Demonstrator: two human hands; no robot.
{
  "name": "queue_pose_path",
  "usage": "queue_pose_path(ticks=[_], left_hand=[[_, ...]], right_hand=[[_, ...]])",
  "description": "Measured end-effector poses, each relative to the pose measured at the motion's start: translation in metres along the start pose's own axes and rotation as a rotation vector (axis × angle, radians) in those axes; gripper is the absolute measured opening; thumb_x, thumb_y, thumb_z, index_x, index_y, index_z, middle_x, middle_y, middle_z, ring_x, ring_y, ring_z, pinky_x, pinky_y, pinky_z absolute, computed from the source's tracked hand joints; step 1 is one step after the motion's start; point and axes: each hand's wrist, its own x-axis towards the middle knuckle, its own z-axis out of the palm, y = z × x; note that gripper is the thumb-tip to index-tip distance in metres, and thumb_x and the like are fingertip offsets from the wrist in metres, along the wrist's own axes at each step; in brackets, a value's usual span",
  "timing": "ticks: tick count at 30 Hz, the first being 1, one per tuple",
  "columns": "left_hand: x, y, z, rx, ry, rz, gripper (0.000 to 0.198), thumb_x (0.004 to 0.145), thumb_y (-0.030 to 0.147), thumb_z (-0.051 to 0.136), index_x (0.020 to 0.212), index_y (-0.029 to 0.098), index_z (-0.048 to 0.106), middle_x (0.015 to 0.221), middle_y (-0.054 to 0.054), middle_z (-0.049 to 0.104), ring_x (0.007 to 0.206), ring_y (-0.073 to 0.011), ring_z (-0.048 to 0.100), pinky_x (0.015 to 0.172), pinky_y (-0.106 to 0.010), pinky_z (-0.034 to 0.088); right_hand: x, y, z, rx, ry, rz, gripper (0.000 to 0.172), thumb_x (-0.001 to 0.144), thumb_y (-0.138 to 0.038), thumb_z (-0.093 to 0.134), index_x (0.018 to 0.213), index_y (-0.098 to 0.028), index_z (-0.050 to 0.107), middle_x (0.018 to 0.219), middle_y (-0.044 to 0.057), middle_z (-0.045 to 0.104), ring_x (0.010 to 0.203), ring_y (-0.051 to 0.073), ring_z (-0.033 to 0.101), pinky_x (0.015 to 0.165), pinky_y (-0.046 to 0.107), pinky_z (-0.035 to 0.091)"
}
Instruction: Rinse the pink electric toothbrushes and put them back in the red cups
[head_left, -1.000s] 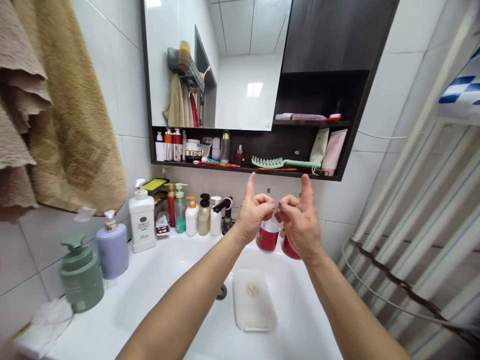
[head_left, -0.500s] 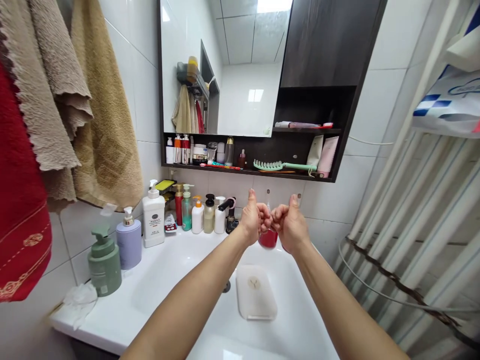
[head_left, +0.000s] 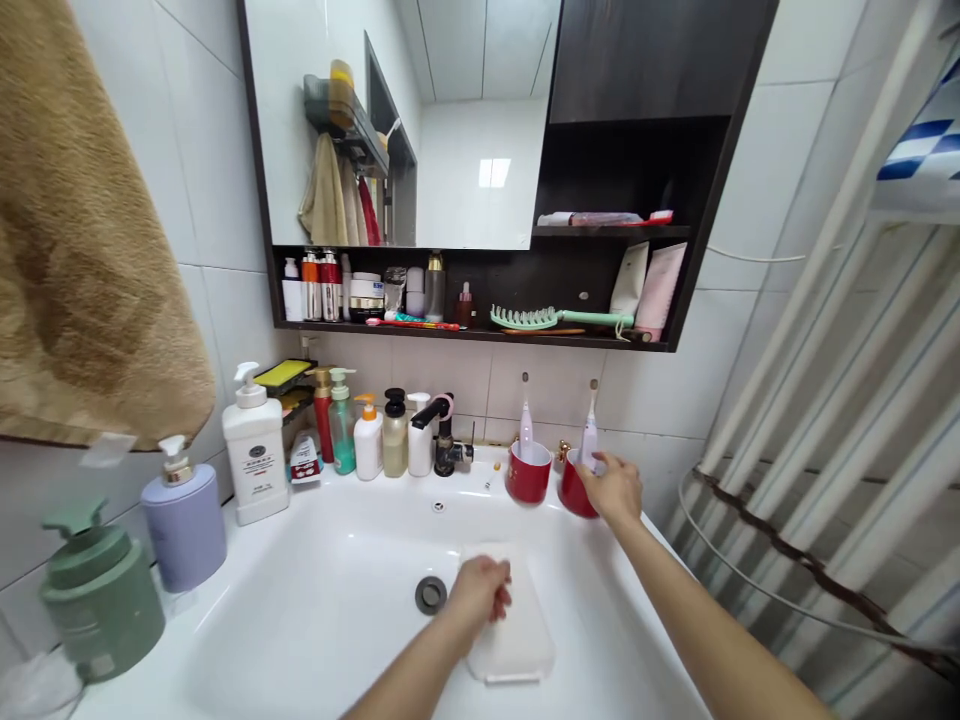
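In the head view, the right hand is at the right red cup, which stands on the back rim of the sink, with a pale toothbrush leaning upright in it. The fingers are bent over the near side of the rim, close to the brush handle; whether they grasp the cup, the brush or only touch, I cannot tell. The left hand is loosely curled above the white box in the basin, with nothing visible in it; the palm is turned away, so I cannot tell whether anything is clasped inside, nor whether the hand touches the box.

The cup looks stiff and light, and its glossy side could be slippery if wet; a hold around the body, thumb opposite the fingers, would suit it. The brush seems rigid and fairly light, with a thick, smooth handle best taken just above the rim; its slim neck and head look the more delicate part.

The hand covers the right cup's near side, and the rim hides the brush's lower end. The small gold-coloured piece between this cup and the left red cup is hard to make out. Both forearms are cut off by the picture's edges.
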Motion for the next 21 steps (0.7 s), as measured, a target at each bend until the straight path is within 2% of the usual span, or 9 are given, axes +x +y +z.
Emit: queue_pose_path(ticks=[2, 4, 8, 11, 14, 18, 21], left_hand=[[0.004, -0.028, 0.000, 0.046, -0.007, -0.052, 0.028, 0.056, 0.042, 0.045, 0.052, 0.015, 0.038, 0.036, 0.006, 0.041, 0.028, -0.0033, 0.032, 0.034, -0.018, 0.018], [0.005, -0.042, 0.000, 0.098, -0.041, -0.077, 0.022, 0.055, 0.035, 0.048, 0.053, 0.015, 0.039, 0.039, 0.005, 0.043, 0.030, -0.0038, 0.034, 0.035, -0.018, 0.019], [0.003, -0.042, 0.002, 0.190, -0.074, -0.068, 0.013, 0.057, 0.027, 0.046, 0.056, 0.015, 0.042, 0.047, 0.003, 0.046, 0.034, -0.0052, 0.038, 0.036, -0.018, 0.023], [-0.002, -0.033, 0.008, 0.191, -0.024, -0.012, 0.011, 0.056, 0.025, 0.046, 0.059, 0.015, 0.043, 0.051, 0.003, 0.045, 0.040, -0.0060, 0.041, 0.039, -0.018, 0.026], [-0.012, -0.025, 0.015, 0.176, 0.023, 0.085, 0.017, 0.056, 0.026, 0.047, 0.069, 0.015, 0.046, 0.061, 0.001, 0.047, 0.050, -0.0071, 0.044, 0.046, -0.019, 0.030], [-0.032, -0.015, 0.018, 0.179, 0.096, 0.253, 0.046, 0.050, 0.022, 0.053, 0.094, 0.014, 0.041, 0.095, -0.007, 0.045, 0.071, -0.0113, 0.045, 0.061, -0.021, 0.035], [-0.044, -0.010, 0.011, 0.182, 0.102, 0.326, 0.066, 0.047, 0.022, 0.057, 0.107, 0.014, 0.031, 0.107, -0.008, 0.039, 0.089, -0.0148, 0.040, 0.075, -0.023, 0.031]], right_hand=[[0.015, 0.020, 0.007, -0.084, -0.027, 0.001, 0.032, 0.054, -0.031, 0.048, 0.082, -0.015, 0.050, 0.098, 0.016, 0.039, 0.092, 0.030, 0.037, 0.067, 0.037, 0.031], [0.021, 0.032, 0.012, -0.149, -0.077, -0.022, 0.027, 0.054, -0.028, 0.048, 0.077, -0.015, 0.051, 0.090, 0.014, 0.043, 0.087, 0.028, 0.042, 0.064, 0.034, 0.033], [0.007, 0.041, 0.007, -0.253, -0.120, -0.071, 0.021, 0.059, -0.030, 0.043, 0.072, -0.015, 0.051, 0.079, 0.009, 0.045, 0.078, 0.024, 0.047, 0.061, 0.032, 0.035], [-0.023, 0.042, -0.006, -0.300, -0.142, -0.118, 0.021, 0.060, -0.032, 0.042, 0.069, -0.016, 0.050, 0.082, 0.009, 0.045, 0.081, 0.024, 0.046, 0.062, 0.031, 0.036], [-0.064, 0.042, -0.016, -0.316, -0.175, -0.172, 0.022, 0.060, -0.034, 0.042, 0.071, -0.017, 0.051, 0.092, 0.011, 0.043, 0.088, 0.024, 0.044, 0.065, 0.030, 0.036], [-0.122, 0.037, -0.013, -0.219, -0.261, -0.273, 0.022, 0.061, -0.032, 0.042, 0.076, -0.020, 0.052, 0.096, 0.009, 0.044, 0.091, 0.022, 0.043, 0.066, 0.029, 0.037], [-0.155, 0.029, -0.004, -0.094, -0.345, -0.311, 0.021, 0.061, -0.026, 0.039, 0.077, -0.020, 0.052, 0.100, 0.009, 0.042, 0.088, 0.022, 0.046, 0.066, 0.029, 0.037]])
